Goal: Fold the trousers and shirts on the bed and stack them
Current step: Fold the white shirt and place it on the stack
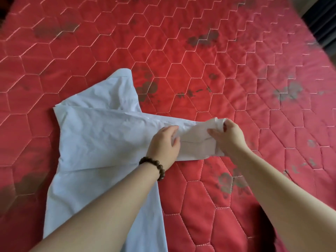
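We see one pale blue shirt (101,142) lying spread and creased on the bed, its body running toward us, one sleeve (121,88) angled away, the other sleeve (196,140) stretched out to the right.

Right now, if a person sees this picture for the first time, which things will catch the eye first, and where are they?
First comes the red quilted bedcover with hexagon stitching and dark flower prints, which fills the view. On it, left of centre, lies a white shirt, one sleeve stretched to the right. There the left hand, with a brown bead bracelet on its wrist, and the right hand hold the sleeve's end.
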